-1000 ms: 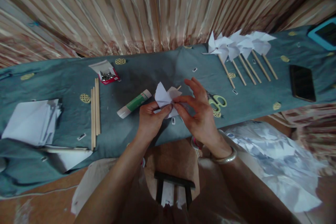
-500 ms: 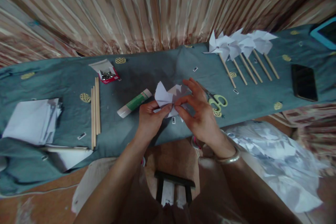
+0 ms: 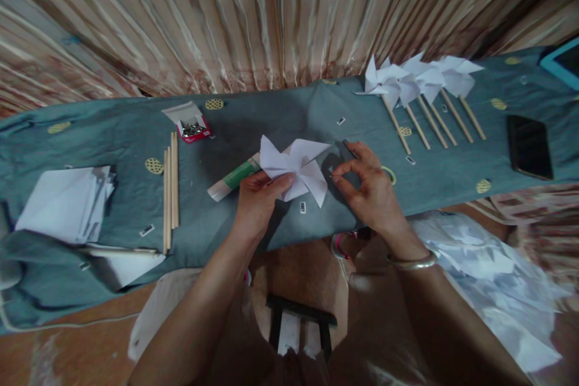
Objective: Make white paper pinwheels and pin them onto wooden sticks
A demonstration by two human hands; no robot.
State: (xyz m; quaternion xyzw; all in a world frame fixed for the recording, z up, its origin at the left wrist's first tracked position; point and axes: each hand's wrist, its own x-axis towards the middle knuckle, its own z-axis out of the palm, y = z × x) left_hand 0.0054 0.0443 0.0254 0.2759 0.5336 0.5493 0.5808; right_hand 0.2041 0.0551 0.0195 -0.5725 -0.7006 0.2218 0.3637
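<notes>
My left hand pinches a white paper pinwheel near its centre, thumb on top. Its folded blades point outward, and no stick shows on it. To the right of the pinwheel, apart from it, is my right hand, thumb and forefinger pressed together; a tiny thing seems to be at their tips, too small to name. Partly under the pinwheel lies a green and white tube. Scissors are mostly hidden behind my right hand; part of a yellow-green handle shows.
An open red box holds small metal pins. Wooden sticks and a paper stack lie left. Several finished pinwheels on sticks lie back right, near a dark phone. A plastic bag of white paper pieces is lower right.
My right hand has come away from the pinwheel's centre and moved right, now covering most of the scissors. The pinwheel has spread into fuller view in my left hand.
</notes>
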